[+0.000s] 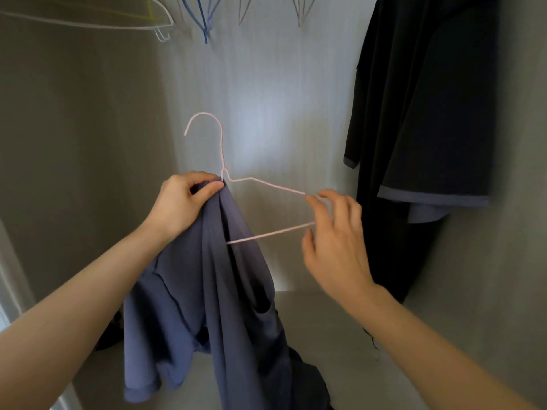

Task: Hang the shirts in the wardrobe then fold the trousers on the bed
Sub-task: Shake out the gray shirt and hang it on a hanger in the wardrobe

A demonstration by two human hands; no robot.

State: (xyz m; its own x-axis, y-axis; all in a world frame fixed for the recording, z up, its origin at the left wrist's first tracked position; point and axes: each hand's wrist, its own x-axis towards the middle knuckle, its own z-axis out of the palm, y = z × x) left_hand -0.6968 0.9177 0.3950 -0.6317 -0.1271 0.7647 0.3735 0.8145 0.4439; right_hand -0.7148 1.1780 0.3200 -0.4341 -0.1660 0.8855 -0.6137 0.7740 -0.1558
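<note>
- The blue shirt (207, 276) hangs in the middle of my view, inside the wardrobe (281, 84). Its long axis runs from 12 down to 6 o'clock, gathered to a narrow bunch at the top and spreading into loose folds below.
- The cloth is a soft, matte slate-blue knit. One hemmed sleeve droops at 7 o'clock, and the lower end trails toward the wardrobe floor.
- The pink wire hanger (266, 184) stands upright, its hook pointing to 12 and curling open toward 9. It is thin round wire; the bare shoulder slopes toward 4 o'clock and the bottom bar runs out of the cloth toward 3.
- My left hand (183, 199) pinches the bunched top of the shirt against the hanger's neck, thumb over the fabric.
- My right hand (334, 238), at 3 o'clock from the shirt, has its fingers loosely curled round the hanger's bare end, index tip on the upper wire and thumb under the bar.
- A black shirt (429, 113) with grey-blue sleeve trim hangs at 2 o'clock, well apart from the hanger.
- Spare hangers (204, 22), blue, pale and clear, hang along the 12 o'clock edge.
</note>
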